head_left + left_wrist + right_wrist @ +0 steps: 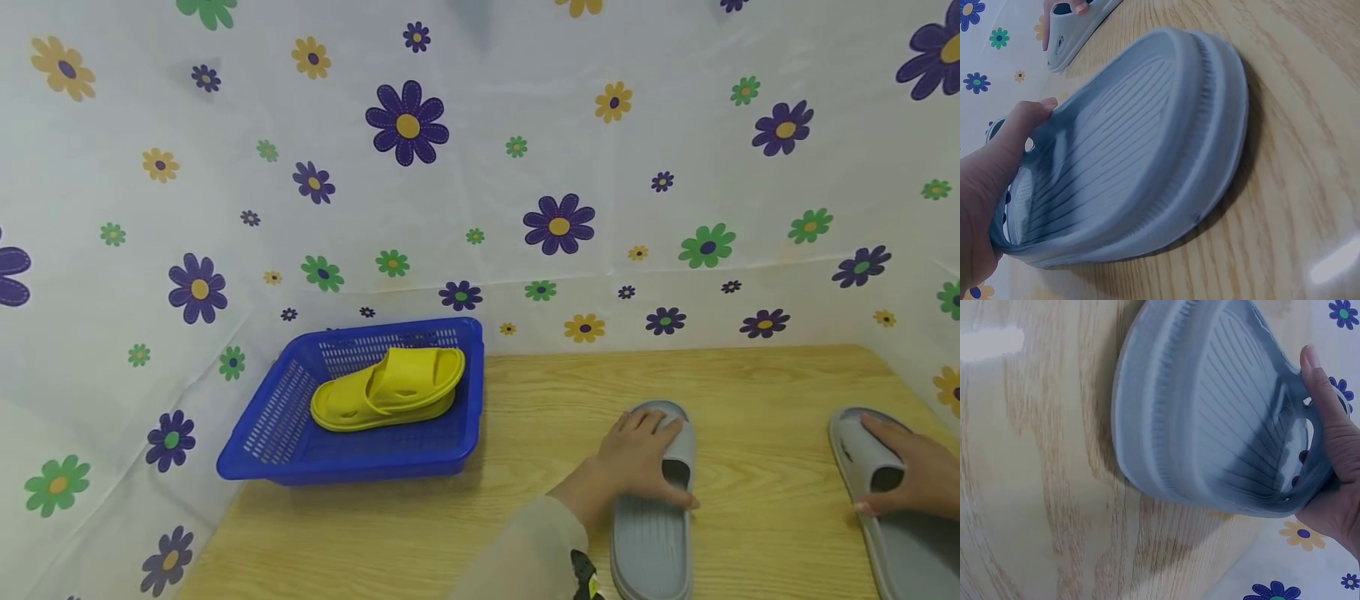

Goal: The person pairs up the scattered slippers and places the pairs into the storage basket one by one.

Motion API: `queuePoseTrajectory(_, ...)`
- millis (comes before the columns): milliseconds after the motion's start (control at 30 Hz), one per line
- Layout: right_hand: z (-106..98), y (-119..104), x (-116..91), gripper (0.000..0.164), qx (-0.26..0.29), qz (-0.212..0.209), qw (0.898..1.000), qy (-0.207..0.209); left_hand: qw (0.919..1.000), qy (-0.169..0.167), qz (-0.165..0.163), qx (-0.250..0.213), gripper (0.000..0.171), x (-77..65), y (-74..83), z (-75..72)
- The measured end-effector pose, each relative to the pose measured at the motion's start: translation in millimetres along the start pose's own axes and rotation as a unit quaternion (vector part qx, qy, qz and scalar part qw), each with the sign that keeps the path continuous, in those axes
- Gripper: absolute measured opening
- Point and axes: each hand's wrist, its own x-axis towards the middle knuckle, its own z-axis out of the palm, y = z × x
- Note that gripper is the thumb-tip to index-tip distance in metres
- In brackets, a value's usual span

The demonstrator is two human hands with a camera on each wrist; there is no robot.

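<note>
My left hand [636,457] grips a grey slipper [651,546] over its strap, thumb along the inner side of the strap opening. In the left wrist view that slipper [1122,125] has its ribbed footbed facing up and its heel toward the camera. Farther right, my right hand [921,471] holds the matching grey slipper [918,546] by the strap, its thumb at the left edge. The right wrist view shows this slipper [1229,406] with its thick heel close over the wood and the strap between thumb and palm. Both toes point away from me.
At the back left of the wooden table [540,467] stands a blue plastic basket [300,467]. A pair of yellow slippers [416,379] lies in it, one partly on the other. A white flower-print sheet [495,192] hangs behind and along the sides.
</note>
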Motion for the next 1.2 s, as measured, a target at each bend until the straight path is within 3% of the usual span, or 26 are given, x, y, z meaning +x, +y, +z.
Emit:
queuePoseTrajectory(433,0.4,-8.7,0.6,0.127,0.017,0.014,1.000,-0.021,0.9999,0.006,-0.007,-0.009,0.105,-7.5,-9.0,2.5)
queuePoseTrajectory(700,3.0,-12.5,0.2,0.126,0.003,0.008,1.000,-0.003,0.9993,0.013,-0.017,-0.029,0.105,-10.6,-14.0,4.7)
queuePoseTrajectory(1200,3.8,-18.8,-11.2,0.119,-0.009,0.038,0.999,0.000,0.9986,0.019,-0.031,-0.038,0.103,-18.2,-18.9,4.5)
